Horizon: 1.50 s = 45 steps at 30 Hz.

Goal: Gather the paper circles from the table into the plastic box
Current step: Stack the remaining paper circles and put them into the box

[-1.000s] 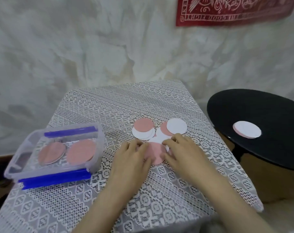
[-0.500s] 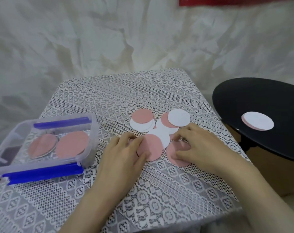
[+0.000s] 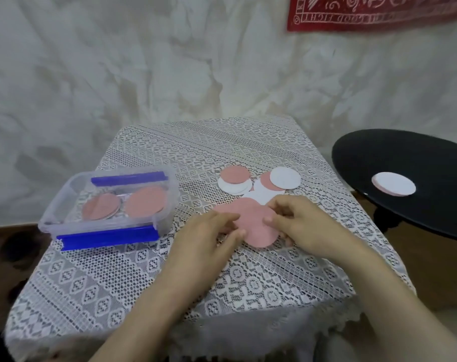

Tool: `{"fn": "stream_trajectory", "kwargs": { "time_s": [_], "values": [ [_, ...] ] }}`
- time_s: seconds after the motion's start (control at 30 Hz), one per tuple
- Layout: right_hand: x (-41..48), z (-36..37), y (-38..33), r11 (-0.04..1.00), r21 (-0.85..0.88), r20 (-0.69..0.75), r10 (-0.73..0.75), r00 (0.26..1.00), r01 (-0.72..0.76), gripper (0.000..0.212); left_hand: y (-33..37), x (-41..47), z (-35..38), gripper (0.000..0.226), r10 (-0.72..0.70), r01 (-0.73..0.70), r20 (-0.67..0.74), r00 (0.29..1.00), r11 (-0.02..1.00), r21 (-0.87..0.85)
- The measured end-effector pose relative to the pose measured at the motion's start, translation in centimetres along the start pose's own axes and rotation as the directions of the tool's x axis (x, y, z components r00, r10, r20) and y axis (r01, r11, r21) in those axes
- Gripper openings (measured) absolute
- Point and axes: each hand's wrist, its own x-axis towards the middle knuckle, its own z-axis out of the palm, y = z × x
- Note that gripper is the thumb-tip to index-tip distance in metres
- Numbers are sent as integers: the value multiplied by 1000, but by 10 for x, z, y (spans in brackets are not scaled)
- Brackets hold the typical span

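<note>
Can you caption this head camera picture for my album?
Right hand pinches a pink paper circle, left hand touching it, near the plastic box.

This looks like a room in a home, though only a small part of it shows. A white lace cloth [image 3: 185, 152] covers the small counter [image 3: 274, 270]. A wrinkled white sheet [image 3: 117, 74] hangs behind it, with a red patterned cloth [image 3: 378, 11] up high. A round black side table [image 3: 378, 158] stands just beside the counter.
</note>
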Motion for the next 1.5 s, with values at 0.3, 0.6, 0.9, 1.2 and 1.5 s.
{"fn": "stream_trajectory", "kwargs": {
  "time_s": [0.3, 0.6, 0.9, 1.2, 1.5],
  "values": [
    [22, 28, -13, 995, 95, 121, -37, 992, 25, 24, -19, -1, -11, 12, -169, 159, 1, 986, 928, -338],
    [44, 23, -10, 871, -491, -9, -31, 999, 22, 47, -35, 4, -10, 11, -222, 216, 13, 975, 931, -293],
    [46, 20, -6, 901, -434, -38, -1, 999, -16, 42, -29, 9, -9, 17, -260, 258, 35, 965, 918, -302],
    [40, 12, 5, 937, -349, -153, -34, 988, -22, 28, -18, 8, -12, 15, -271, 269, 35, 962, 915, -300],
    [27, 5, 10, 997, -66, -159, -52, 986, 42, 21, -13, 5, -10, 20, -260, 254, 26, 965, 910, -326]
  ]
}}
